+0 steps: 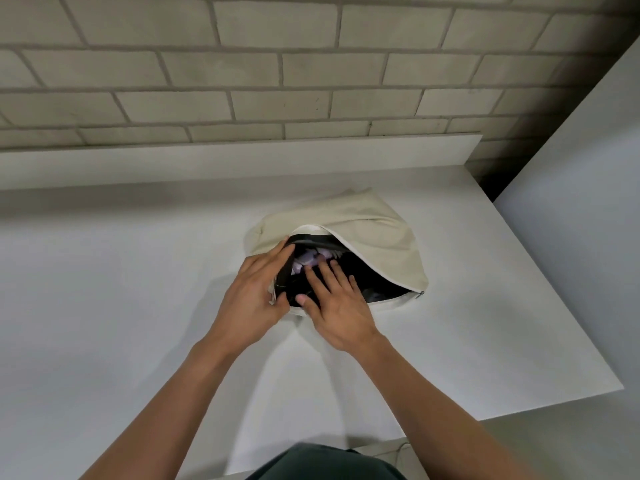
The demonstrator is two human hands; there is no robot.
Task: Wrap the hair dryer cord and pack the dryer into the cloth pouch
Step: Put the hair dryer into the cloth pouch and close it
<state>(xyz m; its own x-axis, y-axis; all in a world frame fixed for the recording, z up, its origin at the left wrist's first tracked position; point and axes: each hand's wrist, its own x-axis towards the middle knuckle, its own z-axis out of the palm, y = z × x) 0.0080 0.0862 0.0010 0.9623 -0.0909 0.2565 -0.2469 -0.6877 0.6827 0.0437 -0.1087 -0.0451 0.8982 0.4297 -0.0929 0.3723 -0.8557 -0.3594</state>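
Pouch: one cream cloth pouch (375, 233), unzipped.
Dryer: one lilac hair dryer (306, 264) inside, at right fingertips, half hidden.
Left hand (251, 296): grips pouch rim.
Right hand (337, 308): fingers straight, pressing in.
Under: white table (104, 306).

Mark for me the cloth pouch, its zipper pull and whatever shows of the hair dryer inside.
cloth pouch (374, 233): head view, on the cream top flap.
zipper pull (421, 294): head view, at the opening's right end.
hair dryer (306, 264): head view, on the lavender part inside the mouth.
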